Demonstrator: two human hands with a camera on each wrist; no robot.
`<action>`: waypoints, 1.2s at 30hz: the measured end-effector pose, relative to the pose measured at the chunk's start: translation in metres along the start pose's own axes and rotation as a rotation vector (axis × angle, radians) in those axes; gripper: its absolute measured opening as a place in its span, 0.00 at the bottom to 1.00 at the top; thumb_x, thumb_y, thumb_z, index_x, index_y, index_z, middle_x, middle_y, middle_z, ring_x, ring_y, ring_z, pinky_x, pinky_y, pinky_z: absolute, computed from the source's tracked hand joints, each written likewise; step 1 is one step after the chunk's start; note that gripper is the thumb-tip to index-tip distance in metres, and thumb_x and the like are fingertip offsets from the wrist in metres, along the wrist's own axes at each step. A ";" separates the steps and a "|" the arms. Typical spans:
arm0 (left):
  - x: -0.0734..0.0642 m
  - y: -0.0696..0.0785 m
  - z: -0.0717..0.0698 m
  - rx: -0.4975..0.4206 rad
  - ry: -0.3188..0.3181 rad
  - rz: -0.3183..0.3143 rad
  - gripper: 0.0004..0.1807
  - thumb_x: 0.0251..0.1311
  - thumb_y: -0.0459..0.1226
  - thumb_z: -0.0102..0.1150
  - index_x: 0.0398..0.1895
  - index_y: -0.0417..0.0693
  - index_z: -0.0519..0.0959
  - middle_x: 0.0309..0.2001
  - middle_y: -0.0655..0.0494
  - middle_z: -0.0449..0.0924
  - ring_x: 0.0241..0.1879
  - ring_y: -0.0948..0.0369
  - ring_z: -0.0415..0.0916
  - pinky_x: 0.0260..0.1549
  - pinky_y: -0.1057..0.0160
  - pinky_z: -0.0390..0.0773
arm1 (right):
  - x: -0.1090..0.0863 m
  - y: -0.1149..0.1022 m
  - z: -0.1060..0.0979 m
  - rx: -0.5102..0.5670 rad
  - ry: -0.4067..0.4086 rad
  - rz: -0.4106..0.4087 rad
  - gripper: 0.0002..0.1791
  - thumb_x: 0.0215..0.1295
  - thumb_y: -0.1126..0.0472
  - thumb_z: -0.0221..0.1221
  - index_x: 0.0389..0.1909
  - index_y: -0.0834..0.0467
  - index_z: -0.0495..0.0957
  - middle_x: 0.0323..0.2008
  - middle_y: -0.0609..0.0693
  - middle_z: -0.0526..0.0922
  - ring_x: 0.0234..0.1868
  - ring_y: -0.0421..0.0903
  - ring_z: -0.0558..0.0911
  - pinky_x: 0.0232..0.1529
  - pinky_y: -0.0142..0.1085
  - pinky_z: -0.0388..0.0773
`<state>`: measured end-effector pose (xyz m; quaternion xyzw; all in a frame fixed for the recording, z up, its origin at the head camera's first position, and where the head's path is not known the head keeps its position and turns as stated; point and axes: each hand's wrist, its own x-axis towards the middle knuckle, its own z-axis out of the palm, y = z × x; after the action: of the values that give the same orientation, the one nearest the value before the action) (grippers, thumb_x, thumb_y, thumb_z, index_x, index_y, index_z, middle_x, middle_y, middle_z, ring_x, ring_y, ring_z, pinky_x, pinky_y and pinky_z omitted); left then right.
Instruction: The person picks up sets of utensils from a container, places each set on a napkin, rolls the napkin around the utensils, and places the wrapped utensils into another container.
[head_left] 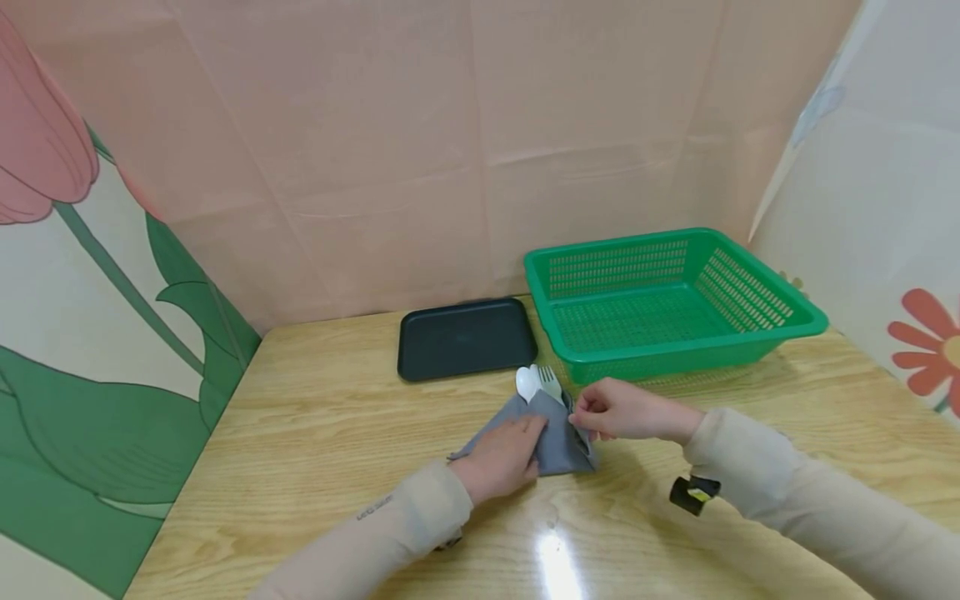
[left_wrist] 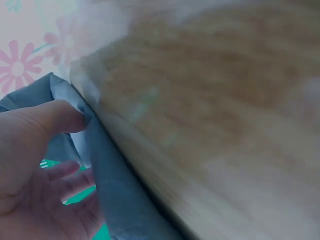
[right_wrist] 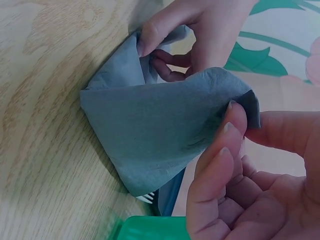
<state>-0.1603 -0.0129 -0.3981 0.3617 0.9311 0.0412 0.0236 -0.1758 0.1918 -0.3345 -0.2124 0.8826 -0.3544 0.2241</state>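
Note:
A grey cloth napkin (head_left: 557, 437) lies folded on the wooden table around white cutlery. Out of its far end stick a white spoon (head_left: 527, 383) and a white fork (head_left: 550, 382); their handles are hidden in the cloth. My left hand (head_left: 504, 457) holds the napkin's left side, its thumb (left_wrist: 65, 119) over a folded edge and the fingers behind. At the right side, my right hand (head_left: 618, 408) pinches a raised corner between thumb and fingertips. The right wrist view shows this napkin flap (right_wrist: 150, 130) stretched between both hands, with fork tines (right_wrist: 146, 198) peeking from below.
Behind the napkin lies a black tray (head_left: 467, 340). To its right stands a green plastic basket (head_left: 675, 358) with slotted walls, close to my right hand. A pink-beige cloth backdrop (head_left: 375, 167) rises along the table's back edge.

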 end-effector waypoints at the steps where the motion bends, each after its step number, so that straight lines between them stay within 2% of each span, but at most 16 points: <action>1: 0.000 -0.001 0.000 -0.024 0.008 -0.003 0.24 0.59 0.40 0.56 0.58 0.44 0.65 0.51 0.54 0.74 0.45 0.60 0.76 0.45 0.67 0.75 | 0.000 0.000 0.000 0.001 -0.003 -0.001 0.11 0.65 0.61 0.53 0.25 0.62 0.75 0.19 0.49 0.76 0.19 0.39 0.70 0.21 0.29 0.65; 4: -0.001 -0.002 0.001 -0.040 0.038 0.009 0.18 0.58 0.39 0.57 0.49 0.46 0.67 0.43 0.56 0.75 0.37 0.62 0.74 0.37 0.69 0.73 | 0.001 -0.001 0.002 0.001 -0.013 -0.014 0.11 0.65 0.62 0.53 0.25 0.62 0.75 0.17 0.48 0.74 0.18 0.39 0.69 0.21 0.28 0.65; 7: -0.001 -0.003 0.002 -0.029 0.054 0.023 0.14 0.58 0.39 0.57 0.45 0.47 0.68 0.38 0.57 0.73 0.33 0.63 0.71 0.34 0.69 0.72 | 0.003 -0.002 0.004 0.008 -0.021 -0.020 0.11 0.65 0.62 0.53 0.24 0.62 0.74 0.16 0.46 0.72 0.18 0.39 0.68 0.20 0.28 0.64; 15: 0.000 -0.003 0.003 -0.018 0.060 0.020 0.15 0.58 0.40 0.58 0.45 0.47 0.69 0.37 0.58 0.73 0.32 0.64 0.70 0.35 0.69 0.70 | 0.007 -0.005 0.010 0.001 -0.011 -0.038 0.11 0.65 0.62 0.53 0.24 0.62 0.74 0.15 0.44 0.71 0.19 0.37 0.69 0.21 0.28 0.65; 23: 0.001 -0.005 0.006 -0.030 0.066 0.005 0.14 0.57 0.40 0.59 0.42 0.48 0.68 0.36 0.58 0.72 0.30 0.64 0.68 0.31 0.70 0.68 | 0.016 -0.002 0.017 -0.018 0.016 -0.058 0.10 0.64 0.62 0.54 0.25 0.63 0.75 0.18 0.47 0.77 0.21 0.37 0.73 0.23 0.29 0.70; 31: 0.000 -0.006 0.006 -0.056 0.076 0.005 0.16 0.56 0.40 0.61 0.41 0.46 0.66 0.35 0.57 0.72 0.30 0.64 0.68 0.30 0.69 0.68 | 0.022 -0.002 0.025 -0.029 0.030 -0.105 0.12 0.63 0.64 0.54 0.21 0.63 0.74 0.18 0.50 0.79 0.20 0.35 0.72 0.21 0.28 0.68; 36: 0.001 -0.006 0.006 -0.063 0.072 -0.001 0.17 0.56 0.40 0.61 0.41 0.46 0.65 0.36 0.57 0.73 0.31 0.63 0.70 0.30 0.69 0.68 | 0.024 -0.002 0.030 -0.010 0.033 -0.084 0.12 0.64 0.64 0.54 0.21 0.63 0.74 0.18 0.50 0.79 0.19 0.35 0.72 0.20 0.28 0.67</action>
<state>-0.1644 -0.0163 -0.4047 0.3587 0.9297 0.0834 0.0015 -0.1785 0.1618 -0.3586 -0.2444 0.8782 -0.3628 0.1934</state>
